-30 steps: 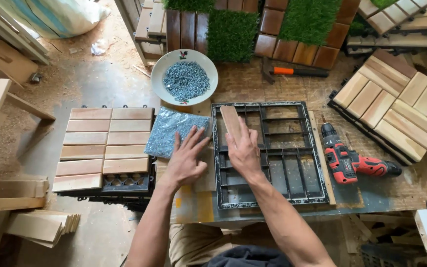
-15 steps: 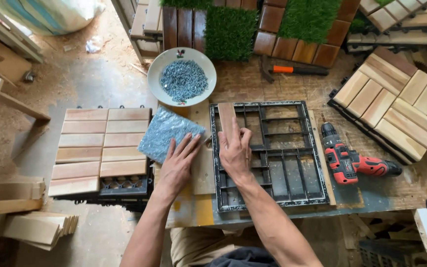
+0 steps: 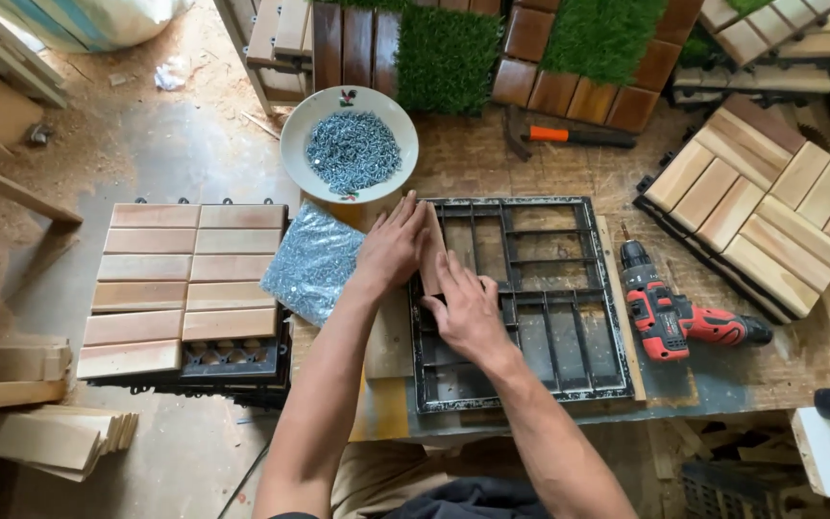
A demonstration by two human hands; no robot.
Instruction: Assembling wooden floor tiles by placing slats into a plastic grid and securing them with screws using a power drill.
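Sawdust-strewn workshop surface carries a black plastic grid frame, a white bowl of screws and a red cordless drill. Both hands press a wooden slat against the frame's left edge: left hand flat with its grip spread beside a bag of screws, right hand pinching the slat's lower end.

Single head-worn view, looking steeply down from above the workbench, at about arm's length; the person's forearms enter from the bottom edge. Frame takes in bench, floor at left, stacked tiles at top (no second view, hence no shared area).
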